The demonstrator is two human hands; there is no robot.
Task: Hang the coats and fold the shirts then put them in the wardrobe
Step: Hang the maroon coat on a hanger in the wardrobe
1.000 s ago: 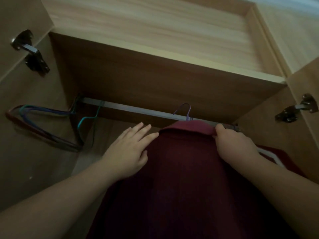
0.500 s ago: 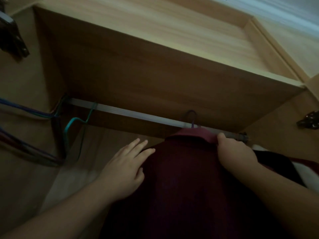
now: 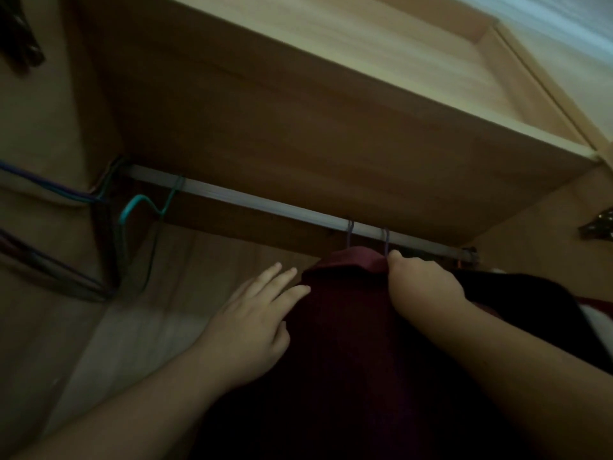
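Lower centre: dark maroon coat [image 3: 348, 327] on purple wire hanger [image 3: 350, 232] | my left hand [image 3: 252, 330] flat against it | my right hand [image 3: 421, 287] pinching collar | risk: tugging unhooks it from grey metal rail [image 3: 265, 204].

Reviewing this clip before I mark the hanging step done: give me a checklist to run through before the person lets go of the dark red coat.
1. Hanger hook over the rail: ok, a purple hook loops over it above the collar.
2. Second purple hook beside it: cannot tell which garment it carries.
3. Right hand on the dark red coat: ok, it grips at the collar.
4. Left hand: ok, fingers straight, resting against the coat's side.
5. Coat hanging straight on its hanger: cannot tell, too dark.
6. Free rail on the left: ok, bare up to the teal hanger.
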